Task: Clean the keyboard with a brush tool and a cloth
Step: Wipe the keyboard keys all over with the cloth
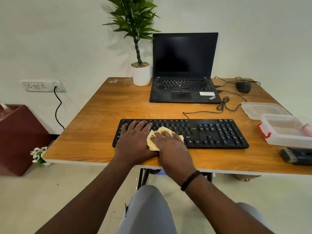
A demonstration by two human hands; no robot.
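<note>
A black keyboard (217,134) lies across the front of the wooden table (108,105). My left hand (135,139) rests flat on its left keys, fingers spread, holding nothing. My right hand (168,144) presses a crumpled yellow cloth (152,142) onto the middle keys; the cloth shows around and under the fingers. A black brush tool (295,156) with dark bristles lies on the table at the right edge, apart from both hands.
An open black laptop (184,68) stands behind the keyboard, with a potted plant (141,73) to its left and a mouse (243,86) with looped cables to its right. A clear plastic box (287,132) and its lid (263,109) sit at the right.
</note>
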